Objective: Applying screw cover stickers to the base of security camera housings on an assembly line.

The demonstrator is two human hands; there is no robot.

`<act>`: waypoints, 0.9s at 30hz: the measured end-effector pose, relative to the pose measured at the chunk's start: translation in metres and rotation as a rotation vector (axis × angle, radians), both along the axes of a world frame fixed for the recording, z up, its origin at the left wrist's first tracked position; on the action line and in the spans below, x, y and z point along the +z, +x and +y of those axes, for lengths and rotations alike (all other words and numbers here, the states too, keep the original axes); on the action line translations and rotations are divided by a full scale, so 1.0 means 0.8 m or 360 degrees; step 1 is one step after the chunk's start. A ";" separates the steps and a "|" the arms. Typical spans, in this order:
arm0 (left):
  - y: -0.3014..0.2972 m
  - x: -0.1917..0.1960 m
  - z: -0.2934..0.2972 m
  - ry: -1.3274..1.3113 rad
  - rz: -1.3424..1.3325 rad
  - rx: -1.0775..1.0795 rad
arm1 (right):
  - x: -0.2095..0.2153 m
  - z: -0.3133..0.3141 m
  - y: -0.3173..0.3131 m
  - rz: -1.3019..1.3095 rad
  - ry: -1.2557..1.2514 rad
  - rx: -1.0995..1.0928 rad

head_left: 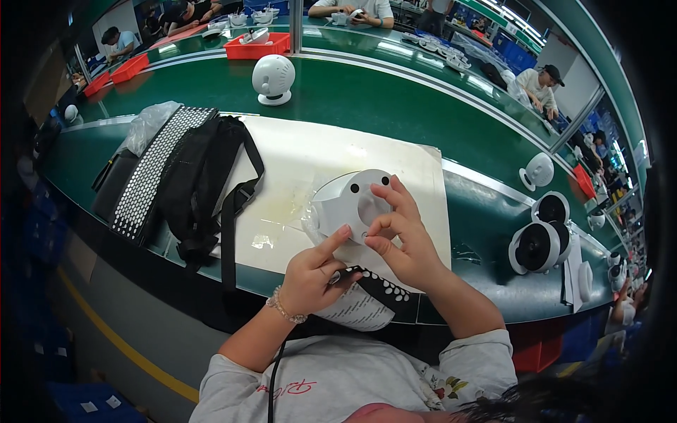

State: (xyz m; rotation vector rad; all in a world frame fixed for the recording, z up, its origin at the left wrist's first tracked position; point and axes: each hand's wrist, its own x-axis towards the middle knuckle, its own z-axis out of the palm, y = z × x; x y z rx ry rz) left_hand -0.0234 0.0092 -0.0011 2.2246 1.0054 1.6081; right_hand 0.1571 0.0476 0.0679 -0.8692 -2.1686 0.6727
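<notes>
A white rounded housing lies on the white board in front of me, with round black pads on its flat face and clear plastic film beside its left side. The index finger of my left hand reaches to the housing's near edge. Its other fingers close on a black strip of white dots with printed backing paper hanging below. Over the housing's near part, my right hand pinches thumb and index finger together; whatever is between them is too small to name. Its other fingers arch above the face.
Left on the board lie a black strapped bag and another white-dotted black strip. A white round-headed device stands on the far green belt. Black-and-white round units sit at right. Co-workers sit beyond the line.
</notes>
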 end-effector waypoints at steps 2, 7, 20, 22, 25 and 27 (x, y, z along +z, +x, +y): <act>0.000 -0.001 0.000 -0.0005 -0.0005 -0.0007 | -0.003 0.000 0.000 0.0047 -0.0075 0.0034; 0.000 0.001 -0.001 -0.0038 0.0045 0.0017 | -0.012 0.000 -0.002 0.0126 -0.0063 0.0006; 0.001 0.006 0.000 -0.0053 0.0118 0.0088 | -0.015 0.008 0.012 0.0027 0.0026 0.0087; 0.001 0.006 0.001 -0.0014 0.0111 0.0096 | -0.015 0.009 0.016 -0.0289 0.0689 0.0026; -0.001 0.004 0.002 -0.0020 0.0081 0.0074 | -0.016 -0.005 0.014 -0.0375 0.0860 -0.0164; -0.001 0.003 0.003 0.0005 0.0063 0.0066 | -0.021 -0.016 0.011 -0.0299 0.0868 -0.0171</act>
